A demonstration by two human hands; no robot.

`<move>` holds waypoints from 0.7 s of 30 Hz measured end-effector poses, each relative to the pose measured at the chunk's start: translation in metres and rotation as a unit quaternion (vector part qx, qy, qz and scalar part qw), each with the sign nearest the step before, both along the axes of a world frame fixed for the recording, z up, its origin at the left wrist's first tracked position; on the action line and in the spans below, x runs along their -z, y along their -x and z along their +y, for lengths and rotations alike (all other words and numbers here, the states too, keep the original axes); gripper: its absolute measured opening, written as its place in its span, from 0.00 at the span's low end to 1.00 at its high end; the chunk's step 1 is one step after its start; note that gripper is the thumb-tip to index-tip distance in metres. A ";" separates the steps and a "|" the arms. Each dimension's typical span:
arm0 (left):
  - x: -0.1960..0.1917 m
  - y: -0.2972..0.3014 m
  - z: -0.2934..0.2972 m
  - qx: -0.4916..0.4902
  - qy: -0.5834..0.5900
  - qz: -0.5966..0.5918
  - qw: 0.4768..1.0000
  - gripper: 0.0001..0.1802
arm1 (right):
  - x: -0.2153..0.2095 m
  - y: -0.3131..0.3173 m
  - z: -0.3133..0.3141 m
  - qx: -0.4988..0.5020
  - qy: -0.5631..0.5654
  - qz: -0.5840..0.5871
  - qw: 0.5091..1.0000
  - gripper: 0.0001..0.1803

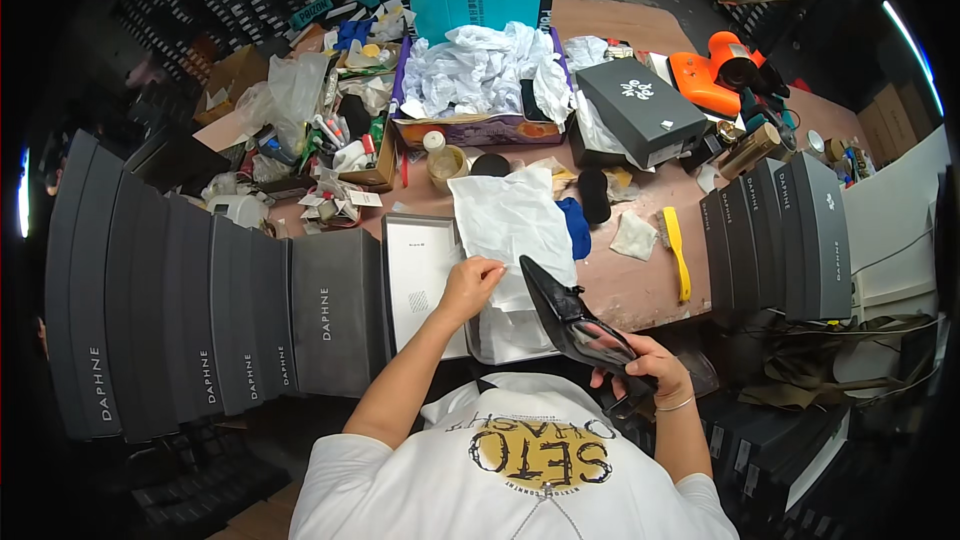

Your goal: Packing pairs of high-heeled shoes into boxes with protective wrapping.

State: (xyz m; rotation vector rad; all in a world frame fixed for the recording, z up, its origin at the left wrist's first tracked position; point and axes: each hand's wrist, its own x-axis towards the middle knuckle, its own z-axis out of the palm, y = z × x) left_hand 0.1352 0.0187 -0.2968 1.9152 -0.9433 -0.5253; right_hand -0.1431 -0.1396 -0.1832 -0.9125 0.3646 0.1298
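Note:
My right hand (pixel 650 370) grips a black pointed shoe (pixel 575 325) by its heel end. The toe points up and to the left, and a bow-like trim shows near the front. My left hand (pixel 474 286) is closed in a pinch at the edge of white tissue paper (pixel 510 225). That sheet spreads over an opened shoe box, whose pale inside panel (pixel 418 260) shows on the left. Further wrapping (pixel 510 332) lies in the box's near part. What else the box holds is hidden.
Dark grey shoe boxes stand in rows at left (pixel 250 310) and right (pixel 770 240). A yellow brush (pixel 676 255), a white cloth (pixel 633 237) and a blue cloth (pixel 574 230) lie on the table. Behind are a carton of crumpled tissue (pixel 480 70), a jar (pixel 445 170) and an orange tool (pixel 705 85).

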 end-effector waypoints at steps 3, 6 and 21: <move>-0.012 0.001 0.002 -0.057 0.055 -0.255 0.964 0.07 | -0.006 -0.003 0.001 -0.064 0.042 0.040 0.996 0.40; -0.039 0.007 0.002 -0.004 0.093 -0.199 0.975 0.10 | 0.014 -0.027 0.012 -0.088 0.136 0.010 0.987 0.38; -0.052 0.017 -0.011 -0.035 0.092 -0.100 0.990 0.09 | 0.100 -0.042 0.024 0.180 -0.486 0.007 0.855 0.25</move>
